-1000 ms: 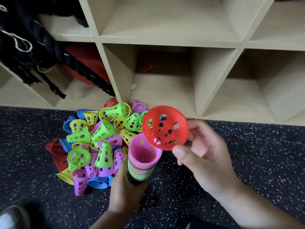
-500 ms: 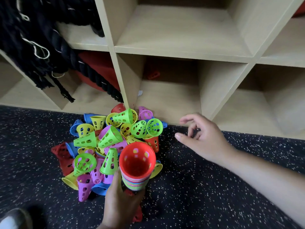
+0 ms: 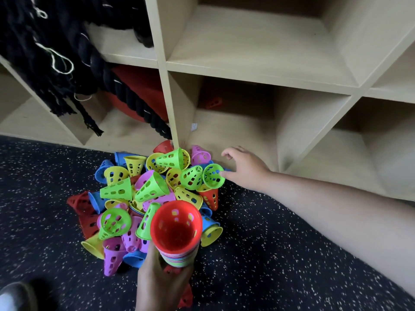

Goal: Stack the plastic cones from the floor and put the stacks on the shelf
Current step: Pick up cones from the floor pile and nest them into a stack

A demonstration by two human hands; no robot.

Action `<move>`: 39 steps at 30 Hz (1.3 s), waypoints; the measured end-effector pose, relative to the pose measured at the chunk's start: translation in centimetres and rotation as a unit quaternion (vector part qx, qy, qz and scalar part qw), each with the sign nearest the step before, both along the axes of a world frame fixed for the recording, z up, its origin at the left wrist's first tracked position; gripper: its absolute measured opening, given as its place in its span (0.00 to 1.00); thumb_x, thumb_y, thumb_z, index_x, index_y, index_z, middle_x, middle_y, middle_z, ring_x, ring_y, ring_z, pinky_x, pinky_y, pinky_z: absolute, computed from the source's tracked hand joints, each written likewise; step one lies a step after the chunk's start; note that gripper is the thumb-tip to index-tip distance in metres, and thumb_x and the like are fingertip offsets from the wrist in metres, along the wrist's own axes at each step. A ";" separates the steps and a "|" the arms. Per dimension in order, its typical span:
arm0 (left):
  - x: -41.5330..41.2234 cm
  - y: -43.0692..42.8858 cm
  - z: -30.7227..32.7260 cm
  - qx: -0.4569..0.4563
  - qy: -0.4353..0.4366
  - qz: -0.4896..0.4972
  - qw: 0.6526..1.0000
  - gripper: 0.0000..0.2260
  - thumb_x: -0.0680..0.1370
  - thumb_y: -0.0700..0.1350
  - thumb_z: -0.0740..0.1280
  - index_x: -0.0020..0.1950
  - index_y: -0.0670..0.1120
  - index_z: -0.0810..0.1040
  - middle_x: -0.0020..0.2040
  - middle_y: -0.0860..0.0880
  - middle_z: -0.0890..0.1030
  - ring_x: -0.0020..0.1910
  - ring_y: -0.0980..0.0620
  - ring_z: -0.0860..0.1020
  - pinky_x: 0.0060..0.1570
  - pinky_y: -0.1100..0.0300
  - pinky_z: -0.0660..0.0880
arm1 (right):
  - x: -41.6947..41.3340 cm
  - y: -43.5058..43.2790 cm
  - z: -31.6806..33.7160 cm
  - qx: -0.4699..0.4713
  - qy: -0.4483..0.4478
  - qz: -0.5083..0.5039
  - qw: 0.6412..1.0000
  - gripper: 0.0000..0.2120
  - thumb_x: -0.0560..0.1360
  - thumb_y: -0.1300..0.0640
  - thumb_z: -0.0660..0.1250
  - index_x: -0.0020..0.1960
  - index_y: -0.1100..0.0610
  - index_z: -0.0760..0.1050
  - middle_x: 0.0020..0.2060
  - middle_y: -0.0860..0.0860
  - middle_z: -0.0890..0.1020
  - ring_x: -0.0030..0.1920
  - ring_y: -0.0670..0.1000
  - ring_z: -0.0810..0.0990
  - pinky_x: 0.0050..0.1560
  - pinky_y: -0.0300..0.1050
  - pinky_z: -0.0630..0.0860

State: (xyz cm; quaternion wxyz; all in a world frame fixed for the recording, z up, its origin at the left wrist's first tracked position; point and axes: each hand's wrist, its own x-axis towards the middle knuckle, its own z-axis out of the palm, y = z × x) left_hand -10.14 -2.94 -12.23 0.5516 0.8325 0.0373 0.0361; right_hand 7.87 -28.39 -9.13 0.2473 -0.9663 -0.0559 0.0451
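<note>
Gripping the cone stack (image 3: 177,258), red cone (image 3: 176,225) uppermost: left hand (image 3: 161,282). Right hand (image 3: 246,170) loosely spread, holding nothing, thumb against rim of green cone (image 3: 212,177).

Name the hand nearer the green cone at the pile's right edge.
Right. Right hand beside the green cone, thumb at its rim; left hand grips the stack, farther off.

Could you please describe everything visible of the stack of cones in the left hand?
The stack of cones is nested perforated cones of glossy-looking plastic, wide mouths up toward the camera. The top one is red with rectangular holes; below it only thin rims show, pink, green and blue. The left hand grips its lower part, hiding the tips. It is held about upright at the near edge of the loose pile on the speckled floor.
</note>
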 end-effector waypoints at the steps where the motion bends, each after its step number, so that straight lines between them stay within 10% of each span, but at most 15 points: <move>1: -0.1 0.1 -0.2 0.002 0.005 -0.006 1.000 0.33 0.59 0.35 0.84 0.54 0.59 0.74 0.42 0.74 0.80 0.40 0.73 0.80 0.35 0.80 0.71 | 0.0 0.4 -0.9 -0.011 0.014 -0.016 1.000 0.23 0.73 0.46 0.72 0.65 0.48 0.71 0.60 0.48 0.76 0.58 0.48 0.76 0.55 0.47 0.75; 11: 0.0 -1.0 -0.3 -0.003 0.021 -0.029 0.999 0.30 0.60 0.36 0.83 0.58 0.48 0.77 0.44 0.69 0.82 0.40 0.68 0.82 0.35 0.78 0.73 | -0.1 2.5 -3.7 0.071 0.028 -0.200 0.977 0.03 0.75 0.56 0.67 0.46 0.50 0.78 0.40 0.47 0.85 0.41 0.54 0.82 0.38 0.42 0.74; 23: 0.4 -2.6 -0.8 0.031 0.021 -0.044 0.998 0.29 0.66 0.44 0.80 0.61 0.58 0.72 0.53 0.61 0.81 0.52 0.66 0.79 0.49 0.72 0.73 | -11.9 -0.2 14.9 0.394 -0.085 -0.189 0.895 0.14 0.77 0.65 0.65 0.47 0.48 0.84 0.33 0.50 0.82 0.25 0.46 0.74 0.24 0.38 0.68; 32: -0.7 -3.8 -0.6 0.057 0.002 -0.084 0.995 0.29 0.66 0.48 0.80 0.63 0.55 0.73 0.54 0.62 0.80 0.53 0.68 0.78 0.50 0.77 0.69 | -15.5 2.3 14.8 0.253 0.015 -0.048 0.966 0.12 0.74 0.53 0.69 0.55 0.45 0.83 0.39 0.46 0.84 0.34 0.50 0.78 0.37 0.40 0.76; 39: -0.9 -2.5 -0.8 0.056 0.017 -0.049 0.997 0.28 0.65 0.49 0.81 0.61 0.54 0.74 0.53 0.61 0.82 0.52 0.65 0.80 0.49 0.68 0.76 | -14.2 0.1 11.0 0.305 0.028 -0.170 0.937 0.09 0.78 0.59 0.64 0.49 0.50 0.83 0.38 0.49 0.84 0.29 0.40 0.75 0.32 0.33 0.70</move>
